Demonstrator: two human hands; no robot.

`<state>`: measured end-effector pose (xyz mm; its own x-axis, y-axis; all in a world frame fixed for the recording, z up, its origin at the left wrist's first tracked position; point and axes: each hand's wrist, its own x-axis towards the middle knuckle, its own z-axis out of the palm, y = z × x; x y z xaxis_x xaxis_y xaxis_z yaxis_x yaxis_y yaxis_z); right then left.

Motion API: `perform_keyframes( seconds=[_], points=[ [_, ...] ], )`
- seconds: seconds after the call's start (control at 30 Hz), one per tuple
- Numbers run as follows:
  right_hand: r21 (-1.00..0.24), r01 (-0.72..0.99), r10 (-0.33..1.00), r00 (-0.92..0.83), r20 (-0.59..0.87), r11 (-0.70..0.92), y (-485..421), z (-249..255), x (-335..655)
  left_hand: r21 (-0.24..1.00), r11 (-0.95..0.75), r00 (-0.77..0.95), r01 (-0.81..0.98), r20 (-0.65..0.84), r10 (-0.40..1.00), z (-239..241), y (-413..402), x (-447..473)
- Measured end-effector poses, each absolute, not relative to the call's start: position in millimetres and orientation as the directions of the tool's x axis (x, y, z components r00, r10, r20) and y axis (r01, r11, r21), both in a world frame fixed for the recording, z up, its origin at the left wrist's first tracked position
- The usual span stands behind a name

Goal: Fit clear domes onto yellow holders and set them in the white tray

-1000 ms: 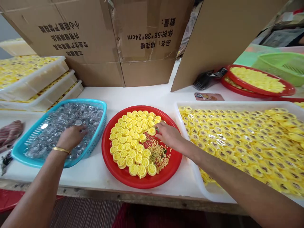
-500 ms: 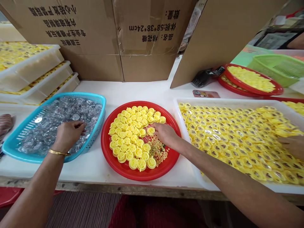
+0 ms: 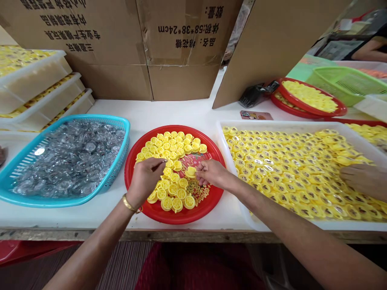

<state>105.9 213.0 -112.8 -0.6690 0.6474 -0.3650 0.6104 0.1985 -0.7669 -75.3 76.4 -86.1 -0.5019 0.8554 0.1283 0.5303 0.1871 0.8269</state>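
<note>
My left hand, a gold bracelet at its wrist, hovers over the left part of a round red tray. Its thumb and fingers are pinched together; whatever they hold is too small to make out. Over the tray's right side, my right hand grips a small yellow toy cup between thumb and fingers. Many similar yellow cups fill much of the tray. Small pale beige pellets lie loose beneath my right hand.
Left stands a blue basket of clear plastic pieces, near stacked white bins. Right is a white bin of yellow cups, with another person's hand in it. Cardboard walls the back; red plates sit back right.
My left hand has moved right, from the blue basket to above the red tray. My right hand has the yellow cup slightly lower over the pellets. The view has shifted slightly.
</note>
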Motion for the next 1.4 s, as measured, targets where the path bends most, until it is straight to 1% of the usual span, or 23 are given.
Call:
perform_keyframes(
  seconds=[0.1,0.17,0.23,0.3,0.37,0.43,0.5,0.6,0.67,0.73,0.83,0.9,0.93,1.0,1.07,1.13,1.17,1.27,1.33,1.4],
  points=[
    [-0.768,0.542,0.713,-0.682,-0.163,0.342,197.6,-102.5,110.8,0.665,0.006,-0.319,0.747,0.351,0.880,-97.7,89.7,-56.7],
    [-0.743,0.519,0.733,-0.678,-0.057,0.423,189.0,-96.4,113.6,0.583,-0.083,-0.205,0.808,0.411,0.888,-104.2,94.5,-46.2],
    [-0.777,0.486,0.750,-0.661,-0.026,0.401,183.3,-93.8,116.2,0.564,-0.132,-0.155,0.816,0.432,0.888,-108.7,95.6,-36.7],
    [-0.871,0.403,0.769,-0.638,-0.046,0.282,180.3,-94.5,118.3,0.585,-0.143,-0.158,0.798,0.432,0.888,-110.1,93.6,-28.9],
    [-0.956,0.277,0.780,-0.618,-0.096,0.101,178.5,-96.8,119.8,0.625,-0.132,-0.170,0.770,0.400,0.901,-107.7,90.2,-23.3],
    [-0.985,0.164,0.783,-0.605,-0.145,-0.056,176.8,-98.4,120.4,0.663,-0.123,-0.155,0.738,0.344,0.926,-102.2,86.6,-20.2],
    [-0.985,0.106,0.787,-0.593,-0.171,-0.134,175.1,-98.9,120.4,0.688,-0.115,-0.125,0.717,0.290,0.949,-95.0,84.0,-19.3],
    [-0.984,0.093,0.793,-0.584,-0.177,-0.152,173.6,-98.6,120.2,0.701,-0.102,-0.106,0.706,0.247,0.963,-85.1,82.9,-21.0],
    [-0.985,0.100,0.792,-0.586,-0.173,-0.142,173.7,-98.7,120.4,0.714,-0.091,-0.125,0.695,0.244,0.962,-81.4,84.5,-24.4],
    [-0.986,0.098,0.787,-0.593,-0.168,-0.137,174.5,-98.9,121.0,0.753,-0.078,-0.153,0.653,0.231,0.961,-80.5,87.8,-29.5],
    [-0.986,0.077,0.760,-0.630,-0.161,-0.145,176.1,-99.2,122.6,0.869,-0.035,-0.161,0.494,0.131,0.978,-80.6,94.3,-39.9],
    [-0.987,0.067,0.731,-0.665,-0.153,-0.145,177.4,-98.9,123.9,0.925,0.005,-0.125,0.379,0.046,0.991,-78.0,98.4,-47.0],
    [-0.988,0.071,0.718,-0.680,-0.151,-0.140,178.1,-98.4,124.6,0.935,0.018,-0.090,0.353,0.015,0.996,-75.5,100.2,-50.1],
    [-0.988,0.090,0.702,-0.695,-0.151,-0.124,179.9,-97.0,126.4,0.923,0.003,-0.010,0.385,0.001,1.000,-68.6,103.4,-54.7],
    [-0.988,0.114,0.693,-0.705,-0.152,-0.101,181.9,-95.5,128.3,0.875,-0.056,0.047,0.480,0.039,0.998,-62.1,106.5,-57.2],
    [-0.986,0.154,0.684,-0.713,-0.155,-0.063,184.0,-94.7,130.0,0.835,-0.100,0.062,0.542,0.079,0.995,-59.1,110.1,-57.7],
    [-0.983,0.182,0.679,-0.718,-0.157,-0.036,184.8,-94.7,130.7,0.834,-0.103,0.063,0.542,0.081,0.995,-59.2,112.0,-57.4],
    [-0.971,0.239,0.659,-0.732,-0.170,0.015,185.7,-95.8,130.9,0.897,-0.033,0.076,0.440,-0.001,0.997,-64.0,117.5,-55.2],
    [-0.979,0.201,0.643,-0.745,-0.178,-0.038,185.5,-96.1,130.1,0.935,0.011,0.086,0.355,-0.045,0.995,-66.9,119.7,-53.8],
    [-0.981,0.135,0.627,-0.755,-0.191,-0.136,185.4,-95.2,129.4,0.953,0.024,0.097,0.301,-0.055,0.994,-67.0,120.1,-53.2]
  ],
)
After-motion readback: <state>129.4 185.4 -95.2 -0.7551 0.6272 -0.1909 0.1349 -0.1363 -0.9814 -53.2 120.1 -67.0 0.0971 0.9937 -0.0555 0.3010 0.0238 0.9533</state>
